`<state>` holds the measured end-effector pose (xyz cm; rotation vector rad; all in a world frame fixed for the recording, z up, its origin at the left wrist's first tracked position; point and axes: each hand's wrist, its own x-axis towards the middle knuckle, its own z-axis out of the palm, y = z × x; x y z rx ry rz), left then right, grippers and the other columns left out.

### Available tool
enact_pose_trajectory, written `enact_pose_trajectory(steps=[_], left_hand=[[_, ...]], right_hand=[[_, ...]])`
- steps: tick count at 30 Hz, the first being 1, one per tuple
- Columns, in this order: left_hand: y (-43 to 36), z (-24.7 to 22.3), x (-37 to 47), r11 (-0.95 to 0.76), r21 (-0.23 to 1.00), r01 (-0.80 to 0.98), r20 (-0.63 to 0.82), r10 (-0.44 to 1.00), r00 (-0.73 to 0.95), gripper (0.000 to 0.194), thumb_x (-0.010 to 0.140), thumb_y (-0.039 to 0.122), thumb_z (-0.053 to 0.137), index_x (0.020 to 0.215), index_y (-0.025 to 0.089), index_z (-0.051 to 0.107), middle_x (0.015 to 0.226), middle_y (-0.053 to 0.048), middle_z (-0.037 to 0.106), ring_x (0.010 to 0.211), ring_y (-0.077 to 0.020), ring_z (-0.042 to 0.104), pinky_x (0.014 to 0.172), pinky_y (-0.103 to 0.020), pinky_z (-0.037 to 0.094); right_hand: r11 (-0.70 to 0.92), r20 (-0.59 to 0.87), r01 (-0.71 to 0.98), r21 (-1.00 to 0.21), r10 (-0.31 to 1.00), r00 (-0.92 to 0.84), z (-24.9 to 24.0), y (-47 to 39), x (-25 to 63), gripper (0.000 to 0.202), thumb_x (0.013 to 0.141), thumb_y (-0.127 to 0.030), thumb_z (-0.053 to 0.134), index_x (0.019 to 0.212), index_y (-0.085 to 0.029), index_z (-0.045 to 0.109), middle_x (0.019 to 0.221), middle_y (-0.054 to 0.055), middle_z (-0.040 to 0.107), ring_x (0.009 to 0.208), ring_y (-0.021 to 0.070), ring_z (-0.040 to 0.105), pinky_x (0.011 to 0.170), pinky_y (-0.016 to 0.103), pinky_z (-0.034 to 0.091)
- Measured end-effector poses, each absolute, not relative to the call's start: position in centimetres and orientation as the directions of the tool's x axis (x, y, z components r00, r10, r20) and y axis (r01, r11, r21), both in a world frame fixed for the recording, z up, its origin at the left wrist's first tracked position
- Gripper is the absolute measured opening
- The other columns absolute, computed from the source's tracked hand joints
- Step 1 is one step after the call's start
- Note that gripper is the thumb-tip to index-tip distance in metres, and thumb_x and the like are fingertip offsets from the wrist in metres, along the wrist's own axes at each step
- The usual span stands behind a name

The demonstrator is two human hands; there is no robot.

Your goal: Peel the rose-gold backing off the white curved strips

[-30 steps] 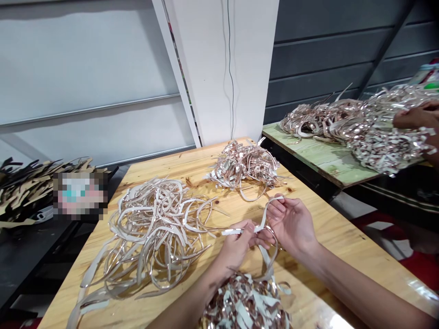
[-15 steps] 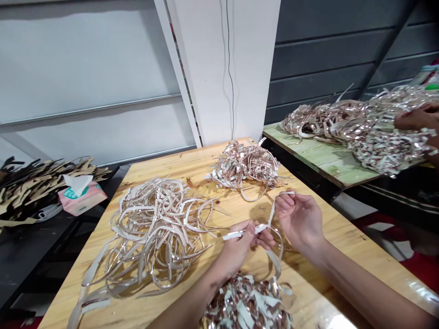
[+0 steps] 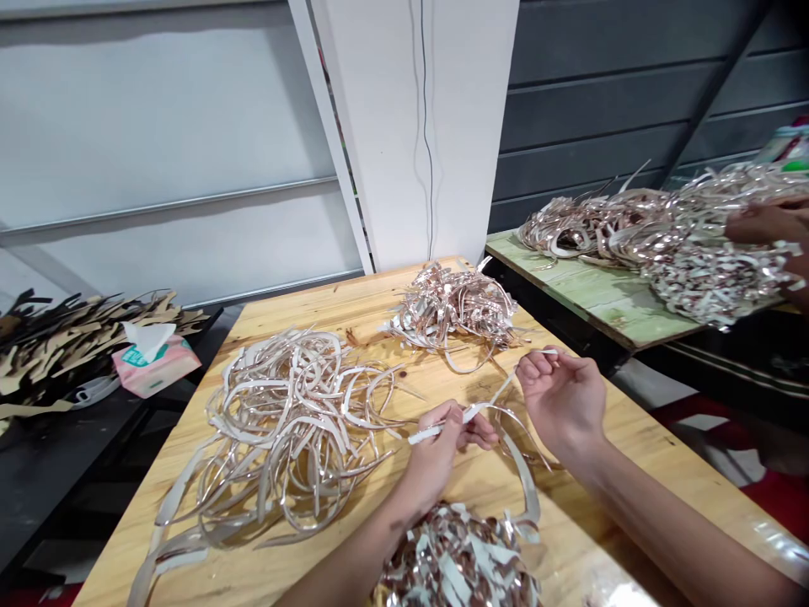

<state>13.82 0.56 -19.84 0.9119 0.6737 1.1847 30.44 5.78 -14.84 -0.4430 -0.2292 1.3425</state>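
Observation:
My left hand (image 3: 443, 440) pinches a narrow strip (image 3: 425, 434), white on one face and shiny rose-gold on the other, whose short end sticks out to the left. My right hand (image 3: 565, 400) is held palm up with curled fingers, closed on the end of a thin strip (image 3: 504, 386). Between the hands the strips cross and loop down to the table. Just below my left wrist sits a dense bundle of short curled strips (image 3: 458, 561). To the left of my hands spreads a loose heap of long strips (image 3: 297, 421).
A smaller shiny pile (image 3: 455, 305) lies at the far end of the wooden table (image 3: 360, 295). On the left, a dark table (image 3: 38, 480) bears a tissue box (image 3: 158, 367) and brown-black strips (image 3: 82, 337). Another person's hand (image 3: 768, 223) works over strips on the green table (image 3: 572, 291).
My right hand has moved slightly right and up, and my left slightly left. The strip between them has spread into a wider arc to the right.

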Motion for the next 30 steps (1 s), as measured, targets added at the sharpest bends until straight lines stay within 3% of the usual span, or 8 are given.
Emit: enact_pose_trajectory(steps=[16,30], left_hand=[[0.6,-20.1,13.7,0.062,0.879,-0.472,0.041,0.978,0.207,0.04,0.101,0.05,0.058,0.084,0.016,0.072,0.087,-0.008,0.075,0.081,-0.0198,0.07,0.076,-0.031,0.054],[0.6,-20.0,13.7,0.059,0.89,-0.453,0.036,0.98,0.198,0.043,0.098,0.054,0.061,0.081,0.015,0.071,0.086,-0.009,0.074,0.079,-0.0205,0.069,0.076,-0.032,0.054]], right_hand=[[0.278,-0.056,-0.792,-0.543,0.93,0.364,-15.0,6.6,30.8,0.013,0.072,-0.01,0.049,0.061,-0.017,0.05,0.063,-0.003,0.036,0.057,0.0107,0.04,0.05,0.02,0.045],[0.355,-0.051,-0.768,-0.532,0.892,0.448,-14.4,7.3,31.9,0.016,0.072,-0.009,0.045,0.06,-0.016,0.053,0.061,-0.003,0.036,0.055,0.0102,0.04,0.05,0.019,0.043]])
